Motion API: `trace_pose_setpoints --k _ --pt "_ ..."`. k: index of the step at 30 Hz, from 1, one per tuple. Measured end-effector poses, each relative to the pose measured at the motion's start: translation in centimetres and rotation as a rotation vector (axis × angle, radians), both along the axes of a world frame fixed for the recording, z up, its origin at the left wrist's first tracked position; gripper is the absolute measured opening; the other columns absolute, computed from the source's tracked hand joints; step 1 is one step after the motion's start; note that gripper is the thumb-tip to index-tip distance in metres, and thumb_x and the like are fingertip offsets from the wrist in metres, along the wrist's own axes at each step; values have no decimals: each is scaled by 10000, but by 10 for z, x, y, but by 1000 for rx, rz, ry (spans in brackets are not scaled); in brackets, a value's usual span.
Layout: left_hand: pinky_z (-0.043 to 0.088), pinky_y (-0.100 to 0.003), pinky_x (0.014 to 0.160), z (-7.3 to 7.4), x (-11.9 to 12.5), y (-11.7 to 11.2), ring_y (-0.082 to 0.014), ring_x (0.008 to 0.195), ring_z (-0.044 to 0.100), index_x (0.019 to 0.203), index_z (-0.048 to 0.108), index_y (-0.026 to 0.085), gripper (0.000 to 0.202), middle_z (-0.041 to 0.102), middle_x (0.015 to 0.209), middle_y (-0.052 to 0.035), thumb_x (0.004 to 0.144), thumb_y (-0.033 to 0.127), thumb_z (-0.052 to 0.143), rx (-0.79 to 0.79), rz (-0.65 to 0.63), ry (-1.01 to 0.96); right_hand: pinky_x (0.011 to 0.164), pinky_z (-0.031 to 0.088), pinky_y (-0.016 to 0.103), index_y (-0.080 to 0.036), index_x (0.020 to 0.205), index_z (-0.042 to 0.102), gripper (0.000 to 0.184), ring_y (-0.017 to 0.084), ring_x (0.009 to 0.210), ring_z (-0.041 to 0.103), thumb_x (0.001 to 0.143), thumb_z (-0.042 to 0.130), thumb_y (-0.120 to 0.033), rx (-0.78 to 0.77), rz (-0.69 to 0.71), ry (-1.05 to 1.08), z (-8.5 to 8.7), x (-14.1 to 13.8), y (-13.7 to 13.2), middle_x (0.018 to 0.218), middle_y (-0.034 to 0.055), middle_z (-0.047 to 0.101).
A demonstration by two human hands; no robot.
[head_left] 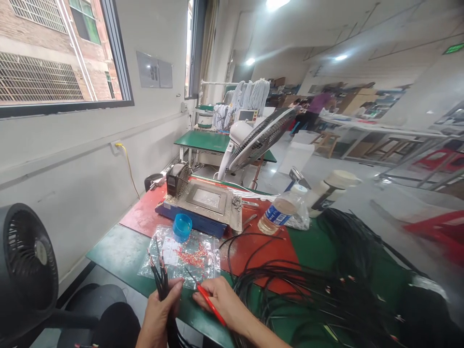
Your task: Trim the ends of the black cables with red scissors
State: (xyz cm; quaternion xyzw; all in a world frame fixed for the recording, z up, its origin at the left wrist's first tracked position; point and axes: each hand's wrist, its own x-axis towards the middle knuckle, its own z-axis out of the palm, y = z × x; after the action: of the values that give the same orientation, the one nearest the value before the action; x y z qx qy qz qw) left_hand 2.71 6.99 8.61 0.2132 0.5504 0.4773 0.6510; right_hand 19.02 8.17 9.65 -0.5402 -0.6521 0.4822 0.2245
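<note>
My left hand (162, 307) is closed round a bundle of black cables (160, 280), whose ends point up with short coloured and bare wire tips. To its right, my right hand (221, 302) grips a slim red-handled tool (210, 304). The tool's thin dark tip points up and left, toward the cables but apart from them; its exact kind does not show. Just beyond both hands lies a clear plastic bag (213, 263), strewn with small red and pale bits (194, 255). A blue round cup (182, 227) stands at the bag's far side.
Behind the bag sits a blue-sided solder pot (192, 220) with a small black fan (177, 180). A clear bottle (277, 212) stands to its right. Loose black cables (290, 280) cover the right side of the table. A black fan (29, 266) is at far left.
</note>
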Motion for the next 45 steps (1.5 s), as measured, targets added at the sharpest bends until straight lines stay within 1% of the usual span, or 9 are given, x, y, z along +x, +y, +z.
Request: trace_pose_setpoints --k 3,8,12,18,26,34,37,41,45 --pt "247 -215 474 -2 -3 -4 -62 457 352 870 709 95 470 432 440 52 514 389 796 19 -9 -54 373 225 182 -159 583 525 410 54 353 341 744 578 -532 -163 -86 273 1 -6 4 420 -68 385" --pt "248 -232 499 0 -7 -13 -74 480 348 816 704 103 398 457 458 35 544 382 781 46 -76 -104 317 237 158 -139 594 542 517 37 299 361 674 595 -646 -331 -131 538 9 -25 8 407 -63 444" --pt "223 -239 499 5 -8 -18 -77 487 330 751 680 112 312 453 472 27 618 390 727 94 -145 -94 309 244 155 -141 600 537 503 37 293 369 656 622 -633 -363 -116 542 12 -33 6 397 -71 450" --pt "202 -243 497 8 -6 -22 -77 497 274 634 603 135 278 384 482 44 688 403 655 94 -186 -122 332 252 162 -123 620 553 476 32 322 382 649 672 -583 -247 -71 541 8 -31 -7 441 -65 471" --pt "209 -229 478 10 -4 -22 -65 493 283 629 620 131 266 420 533 29 693 387 652 119 -203 -139 262 150 159 -131 569 546 475 42 271 349 692 607 -586 -548 -147 666 9 -32 -6 381 -56 442" --pt "222 -225 480 5 -5 -24 -65 496 278 647 608 132 254 410 534 34 726 373 621 115 -218 -207 268 193 153 -127 580 560 422 34 285 371 665 645 -531 -610 -127 692 5 -32 -12 399 -57 458" --pt "199 -230 475 6 -4 -25 -62 490 265 623 588 131 266 409 537 34 725 374 621 117 -238 -187 272 190 160 -122 572 560 443 36 279 366 703 615 -542 -570 -103 680 4 -30 -13 389 -52 447" --pt "174 -241 472 9 -6 -25 -59 477 270 621 579 137 269 420 542 32 714 383 629 116 -269 -142 252 167 157 -128 564 553 484 34 265 345 747 546 -576 -624 -99 588 8 -27 -9 383 -52 433" --pt "171 -249 472 11 -7 -25 -63 473 269 601 573 138 281 428 533 31 719 388 622 141 -291 -114 251 174 154 -126 554 559 435 36 267 357 753 561 -513 -664 -106 566 9 -27 -8 379 -49 441"
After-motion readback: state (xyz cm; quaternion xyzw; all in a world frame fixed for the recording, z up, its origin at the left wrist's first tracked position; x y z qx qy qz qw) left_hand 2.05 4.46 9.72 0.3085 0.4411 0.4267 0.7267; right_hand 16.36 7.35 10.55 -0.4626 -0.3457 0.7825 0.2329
